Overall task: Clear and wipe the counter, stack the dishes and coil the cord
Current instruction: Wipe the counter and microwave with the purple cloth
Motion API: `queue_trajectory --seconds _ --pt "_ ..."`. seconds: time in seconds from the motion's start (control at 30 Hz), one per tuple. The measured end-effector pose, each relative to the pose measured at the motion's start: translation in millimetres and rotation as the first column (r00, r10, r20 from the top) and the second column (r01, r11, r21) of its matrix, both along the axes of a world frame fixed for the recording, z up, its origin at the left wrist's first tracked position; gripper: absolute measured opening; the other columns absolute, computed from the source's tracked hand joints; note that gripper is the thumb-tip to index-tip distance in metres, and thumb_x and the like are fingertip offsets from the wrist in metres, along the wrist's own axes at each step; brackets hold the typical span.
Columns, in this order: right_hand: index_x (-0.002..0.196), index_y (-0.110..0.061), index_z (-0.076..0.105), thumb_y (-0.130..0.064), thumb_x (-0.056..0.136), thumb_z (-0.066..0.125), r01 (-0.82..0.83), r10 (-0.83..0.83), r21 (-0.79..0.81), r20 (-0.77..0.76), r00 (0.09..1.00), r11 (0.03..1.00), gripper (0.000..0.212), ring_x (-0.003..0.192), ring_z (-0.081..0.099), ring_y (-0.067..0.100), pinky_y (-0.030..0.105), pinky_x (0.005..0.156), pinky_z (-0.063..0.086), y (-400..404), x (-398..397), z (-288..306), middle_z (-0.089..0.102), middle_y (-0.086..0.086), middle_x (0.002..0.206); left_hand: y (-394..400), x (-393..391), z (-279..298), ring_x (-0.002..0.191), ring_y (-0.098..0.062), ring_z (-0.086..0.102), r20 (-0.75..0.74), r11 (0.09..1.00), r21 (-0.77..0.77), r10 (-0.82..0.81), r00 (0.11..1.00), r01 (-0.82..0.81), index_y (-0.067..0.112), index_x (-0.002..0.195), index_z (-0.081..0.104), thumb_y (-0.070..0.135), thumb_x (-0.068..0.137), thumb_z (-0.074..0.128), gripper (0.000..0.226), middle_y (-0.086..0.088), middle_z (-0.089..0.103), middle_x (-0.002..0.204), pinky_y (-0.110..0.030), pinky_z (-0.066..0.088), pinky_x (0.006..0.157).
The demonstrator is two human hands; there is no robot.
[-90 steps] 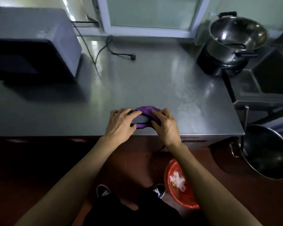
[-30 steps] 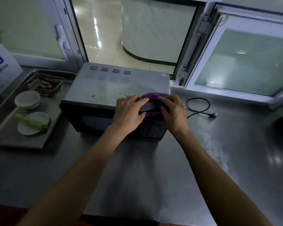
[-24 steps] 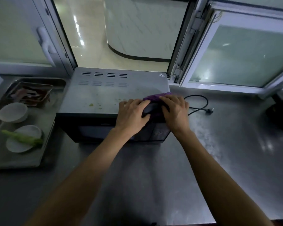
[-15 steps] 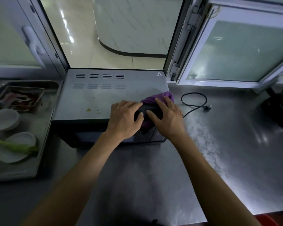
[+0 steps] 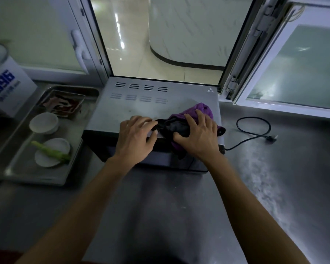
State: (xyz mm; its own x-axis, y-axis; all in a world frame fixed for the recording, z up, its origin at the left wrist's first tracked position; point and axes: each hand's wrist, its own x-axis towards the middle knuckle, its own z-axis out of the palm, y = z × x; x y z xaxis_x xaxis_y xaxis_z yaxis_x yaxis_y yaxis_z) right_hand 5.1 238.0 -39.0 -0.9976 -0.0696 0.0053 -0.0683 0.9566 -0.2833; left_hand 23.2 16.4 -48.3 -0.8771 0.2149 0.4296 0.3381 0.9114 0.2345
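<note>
A purple and black cloth point(image 5: 202, 111) lies bunched on the front right corner of the grey microwave's top point(image 5: 141, 107). My right hand point(image 5: 198, 136) presses flat on the cloth with its fingers spread. My left hand point(image 5: 135, 136) rests on the microwave's front edge and pinches the cloth's black end between thumb and fingertips. A black power cord point(image 5: 255, 121) loops loosely on the steel counter point(image 5: 179, 206) to the right of the microwave, and its plug point(image 5: 271, 138) lies free. On the left, a steel tray point(image 5: 13, 176) holds a white bowl point(image 5: 44, 122) and a white plate point(image 5: 55, 147).
A green vegetable stalk point(image 5: 50, 151) lies across the plate, and a rectangular dish of scraps point(image 5: 63, 102) sits at the tray's back. A white box printed 1996 point(image 5: 6, 88) stands at the far left. An open window frame point(image 5: 242, 54) rises behind the microwave.
The cloth went from the counter's front edge up onto the microwave's top. In the last half second my hands spread apart on it, the left one drawing the black end leftward.
</note>
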Motion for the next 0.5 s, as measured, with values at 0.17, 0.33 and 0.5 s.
queue_trajectory --seconds 0.17,0.33,0.5 --pt "0.151 -0.034 0.03 -0.079 0.078 0.038 -0.082 0.082 0.008 0.005 0.997 0.997 0.086 0.149 0.011 0.035 0.055 0.121 0.009 -23 -8 2 0.015 0.009 0.164 -28 2 -2 0.11 -0.026 0.059 -0.01 0.999 0.007 0.035 0.999 -0.035 0.016 0.116 0.069 0.028 0.092 0.058 0.029 -0.003 0.067 0.115 -0.05 0.048 0.086" --pt "0.151 -0.033 0.031 -0.073 0.077 0.036 -0.128 0.127 0.029 0.024 0.992 0.991 0.084 0.149 0.011 0.034 0.054 0.121 0.01 -61 -14 5 0.017 0.006 0.163 -67 2 -4 0.11 -0.027 0.059 -0.005 0.999 0.013 0.044 0.999 -0.043 0.016 0.114 0.069 0.029 0.091 0.055 0.03 -0.004 0.067 0.114 -0.049 0.048 0.086" --pt "0.15 -0.031 0.032 -0.067 0.076 0.036 -0.134 0.133 0.024 0.046 0.99 0.991 0.082 0.148 0.013 0.034 0.055 0.12 0.01 -98 -23 8 0.018 0.004 0.163 -115 -3 -8 0.105 -0.028 0.062 -0.015 0.998 0.036 0.05 0.999 -0.049 0.014 0.111 0.071 0.026 0.089 0.057 0.028 -0.005 0.068 0.111 -0.05 0.051 0.082"
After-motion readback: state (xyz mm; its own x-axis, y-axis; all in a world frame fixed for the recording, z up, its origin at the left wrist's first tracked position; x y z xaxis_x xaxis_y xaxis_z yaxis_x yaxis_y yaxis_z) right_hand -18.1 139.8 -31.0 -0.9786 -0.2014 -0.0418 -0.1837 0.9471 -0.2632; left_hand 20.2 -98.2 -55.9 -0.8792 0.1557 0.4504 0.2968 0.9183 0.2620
